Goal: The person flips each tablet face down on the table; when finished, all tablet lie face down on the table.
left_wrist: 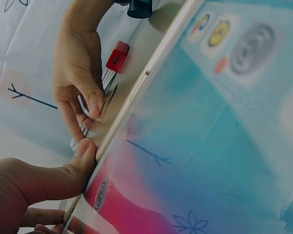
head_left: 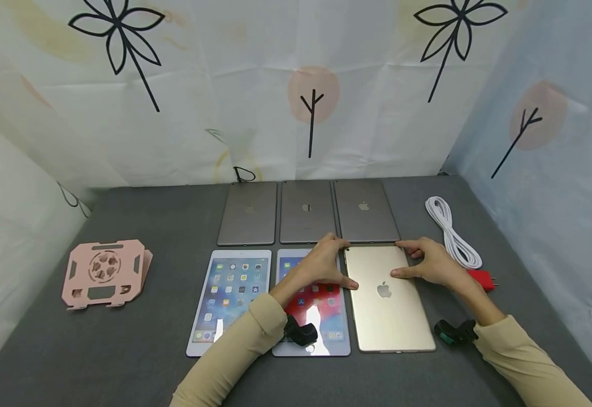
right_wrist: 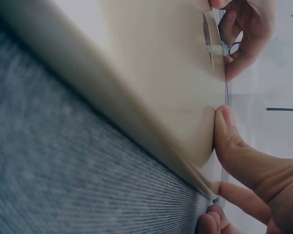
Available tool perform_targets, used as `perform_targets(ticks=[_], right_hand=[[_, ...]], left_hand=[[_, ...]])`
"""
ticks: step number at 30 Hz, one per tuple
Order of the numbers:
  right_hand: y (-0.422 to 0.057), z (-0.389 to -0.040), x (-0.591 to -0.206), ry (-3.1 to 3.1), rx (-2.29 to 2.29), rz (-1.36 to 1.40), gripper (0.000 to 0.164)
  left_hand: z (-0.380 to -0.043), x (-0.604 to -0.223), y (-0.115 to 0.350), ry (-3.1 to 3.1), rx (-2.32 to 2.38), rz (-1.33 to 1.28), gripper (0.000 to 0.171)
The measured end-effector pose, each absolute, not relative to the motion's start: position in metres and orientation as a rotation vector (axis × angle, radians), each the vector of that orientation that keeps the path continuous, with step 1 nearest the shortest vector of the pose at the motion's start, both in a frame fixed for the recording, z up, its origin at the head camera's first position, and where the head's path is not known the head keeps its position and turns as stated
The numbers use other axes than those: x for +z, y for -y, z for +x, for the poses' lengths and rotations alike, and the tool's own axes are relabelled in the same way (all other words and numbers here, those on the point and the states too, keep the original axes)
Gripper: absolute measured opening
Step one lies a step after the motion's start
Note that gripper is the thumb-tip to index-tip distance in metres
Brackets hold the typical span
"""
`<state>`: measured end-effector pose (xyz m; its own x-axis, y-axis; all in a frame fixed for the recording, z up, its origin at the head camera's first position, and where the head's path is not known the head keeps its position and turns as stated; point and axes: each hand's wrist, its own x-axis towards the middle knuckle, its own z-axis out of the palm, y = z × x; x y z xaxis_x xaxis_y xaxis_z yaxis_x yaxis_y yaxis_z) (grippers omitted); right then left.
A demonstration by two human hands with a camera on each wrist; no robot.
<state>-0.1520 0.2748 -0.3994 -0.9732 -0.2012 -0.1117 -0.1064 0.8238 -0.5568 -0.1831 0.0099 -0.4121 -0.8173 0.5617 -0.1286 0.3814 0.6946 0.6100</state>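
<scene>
A gold tablet (head_left: 382, 316) lies back side up on the grey tabletop, its apple logo showing. My left hand (head_left: 323, 264) grips its upper left edge, thumb along the side and fingers toward the top corner. At the upper right, my right hand (head_left: 430, 260) holds the tablet with its thumb on the back and a fingertip by the top corner. Left of it, a white-framed tablet (head_left: 333, 316) with a lit pink and blue screen sits partly under my left hand and wrist. Another lit white-framed tablet (head_left: 232, 294) lies farther left, partly covered by my sleeve.
Three grey tablets, left (head_left: 249, 220), middle (head_left: 307, 217) and right (head_left: 367, 217), form the back row, backs up. A pink stand (head_left: 104, 271) lies at the left. A coiled white cable (head_left: 450, 232) and a red charger plug (head_left: 481, 278) lie beyond my right hand.
</scene>
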Motion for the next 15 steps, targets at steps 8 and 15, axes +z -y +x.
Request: perform_targets(ticks=[8,15], right_hand=[[-0.2755,-0.1533,-0.3991,-2.842,-0.851,-0.268,0.079],[-0.2756,-0.1540,-0.3997,-2.833,-0.866,-0.267,0.078]], left_hand=[[-0.1837,-0.4136,-0.0108,-2.624,0.808,0.772,0.091],[-0.1839,-0.4139,-0.0107,-2.618,0.829,0.753,0.092]])
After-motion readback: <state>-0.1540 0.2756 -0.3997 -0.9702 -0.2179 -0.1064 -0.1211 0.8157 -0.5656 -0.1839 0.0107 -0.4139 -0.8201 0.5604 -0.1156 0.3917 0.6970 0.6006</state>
